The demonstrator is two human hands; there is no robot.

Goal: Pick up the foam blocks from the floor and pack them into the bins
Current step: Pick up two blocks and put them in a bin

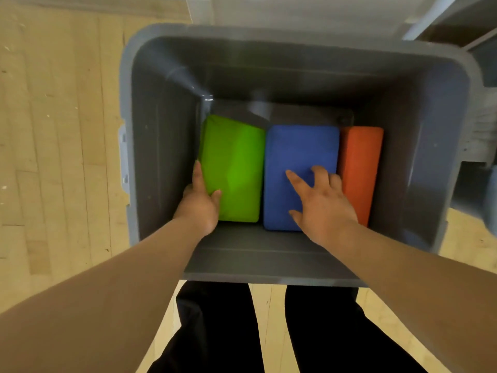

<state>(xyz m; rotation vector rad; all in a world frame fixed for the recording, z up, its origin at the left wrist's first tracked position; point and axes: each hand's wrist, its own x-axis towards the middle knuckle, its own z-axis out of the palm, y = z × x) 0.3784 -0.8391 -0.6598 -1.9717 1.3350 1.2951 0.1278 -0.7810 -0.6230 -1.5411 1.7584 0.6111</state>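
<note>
Pale wooden floor [53, 157] bears 1 grey bin [166, 144].

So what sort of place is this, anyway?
Probably a gym or exercise studio, though not certain: pale wooden plank floor, and a grey plastic bin holding a green foam block, a blue foam block and an orange foam block, like yoga blocks.
</note>
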